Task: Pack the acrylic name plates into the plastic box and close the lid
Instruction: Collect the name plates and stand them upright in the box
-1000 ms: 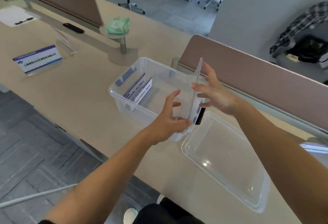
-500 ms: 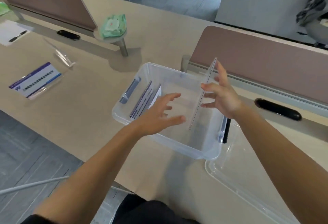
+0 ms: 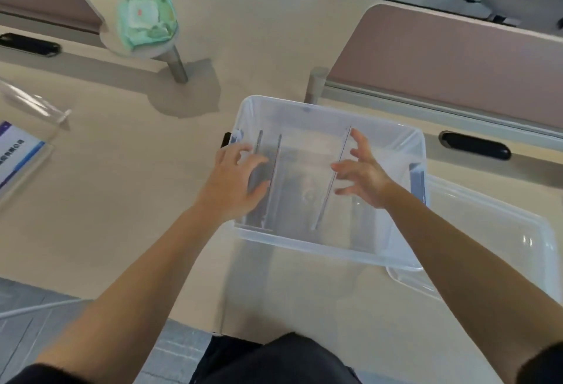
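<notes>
Beige tabletop (image 3: pixel 128 201) carries a clear rectangular plastic box (image 3: pixel 329 249), open. Its clear plastic lid (image 3: pixel 499 249) lies at the right, partly hidden behind the box. Inside, edge-on clear acrylic name plates (image 3: pixel 275 179) stand at the left; faces unreadable. Left hand (image 3: pixel 234 182) presses them, fingers spread. Right hand (image 3: pixel 362 173), fingers loosely splayed, touches another upright clear acrylic plate (image 3: pixel 330 182); grip unclear.

box (image 3: pixel 329 249): translucent, smooth plastic
lid (image 3: pixel 493 243): clear, glossy plastic
name plates (image 3: pixel 330 179): transparent acrylic, smooth
desk (image 3: pixel 128 188): matt beige surface
</notes>
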